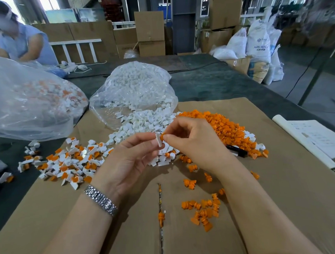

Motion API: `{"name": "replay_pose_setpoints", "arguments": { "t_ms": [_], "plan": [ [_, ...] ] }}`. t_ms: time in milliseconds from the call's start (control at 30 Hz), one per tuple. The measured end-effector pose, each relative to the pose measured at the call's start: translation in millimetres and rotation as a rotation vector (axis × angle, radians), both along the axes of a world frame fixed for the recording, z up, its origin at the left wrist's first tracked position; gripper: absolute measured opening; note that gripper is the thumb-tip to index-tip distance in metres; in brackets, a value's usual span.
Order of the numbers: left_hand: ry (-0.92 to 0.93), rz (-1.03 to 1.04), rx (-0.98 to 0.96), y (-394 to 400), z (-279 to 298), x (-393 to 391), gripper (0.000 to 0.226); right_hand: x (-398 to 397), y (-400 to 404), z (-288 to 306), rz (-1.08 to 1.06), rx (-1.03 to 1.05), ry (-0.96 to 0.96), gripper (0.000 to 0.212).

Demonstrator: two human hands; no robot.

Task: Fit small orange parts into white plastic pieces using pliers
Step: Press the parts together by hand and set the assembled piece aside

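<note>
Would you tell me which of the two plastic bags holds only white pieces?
The middle bag, lying open toward the hands, holds only white pieces; the larger bag at the left shows orange among its white.

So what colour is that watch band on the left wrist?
Silver metal links; the watch band shows clearly in the head view, just below the left hand.

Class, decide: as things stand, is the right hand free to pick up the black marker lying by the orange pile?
Probably not yet: the right hand pinches an orange part, though the black marker lies uncovered beside its wrist.
</note>
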State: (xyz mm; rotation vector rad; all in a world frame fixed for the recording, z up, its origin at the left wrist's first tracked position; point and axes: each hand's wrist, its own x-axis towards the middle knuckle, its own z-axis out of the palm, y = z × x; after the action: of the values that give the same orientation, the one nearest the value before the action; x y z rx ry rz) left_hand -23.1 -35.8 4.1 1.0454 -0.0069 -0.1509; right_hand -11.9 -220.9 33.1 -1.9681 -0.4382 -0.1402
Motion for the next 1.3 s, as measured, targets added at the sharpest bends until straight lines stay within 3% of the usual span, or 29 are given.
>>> {"name": "replay_pose_setpoints", "arguments": {
  "t_ms": [100,267,400,533,733,1067,1300],
  "plan": [
    [-0.098,0.048,0.047,-4.0,-3.7,-0.1,0.017,1.4,4.6,-3.0,-0.061,0.036,0.058,0.007],
    [-0.186,0.134,0.311,-3.1,-8.3,-1.3,0.034,2.8,10.0,-8.4,-0.125,0.088,0.12,0.011],
    [-0.084,0.052,0.038,-0.8,-6.9,2.8,0.029,2.1,-0.4,-2.0,0.04,0.111,0.179,0.015],
    [-0.06,-0.067,-0.065,2.6,-5.3,4.3,0.028,4.0,-13.2,3.5,0.166,0.083,0.127,0.029],
    [-0.07,-0.043,0.001,1.7,-4.5,2.5,0.03,4.6,-10.9,0.4,0.178,0.138,0.042,0.021],
    [-0.148,0.088,0.145,-2.0,-5.3,-0.9,0.022,10.0,-7.8,-8.2,0.138,0.038,-0.048,0.021],
    [-0.036,0.074,0.07,-0.8,-1.0,-2.5,0.014,10.6,-3.7,-13.0,0.097,-0.033,-0.083,0.019]
  ]
}}
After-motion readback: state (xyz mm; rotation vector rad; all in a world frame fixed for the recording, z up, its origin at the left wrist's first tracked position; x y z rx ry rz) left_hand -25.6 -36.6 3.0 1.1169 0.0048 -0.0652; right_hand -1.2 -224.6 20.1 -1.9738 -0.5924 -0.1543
